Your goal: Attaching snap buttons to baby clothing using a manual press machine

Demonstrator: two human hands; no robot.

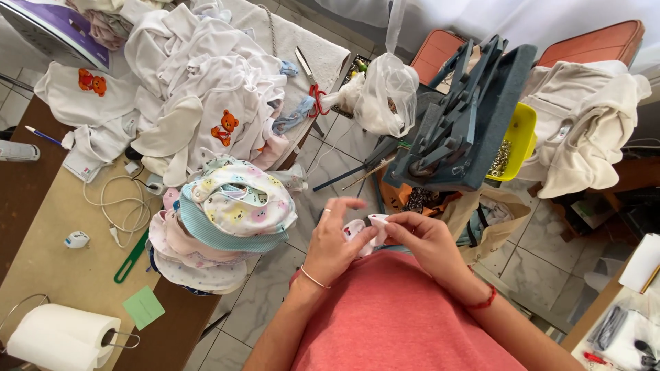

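Both my hands meet above my lap over a small white and pink piece of cloth [372, 224]. My left hand [335, 240] wears a ring and a thin bracelet and pinches the cloth's left side, with the forefinger stretched out. My right hand [421, 236], with a red cord at the wrist, pinches the cloth's right edge between thumb and fingers. A stack of pastel baby bibs [230, 213] lies on the table corner just left of my left hand. A grey press tool [459, 117] stands ahead of my hands.
A heap of white baby clothes with orange bear prints [206, 89] covers the table [62, 261]. Scissors with red handles [313, 86], a white cable [120, 206], a green strip [130, 257] and a paper roll [58, 338] lie there. A yellow tray of metal snaps [512, 141] sits right of the press.
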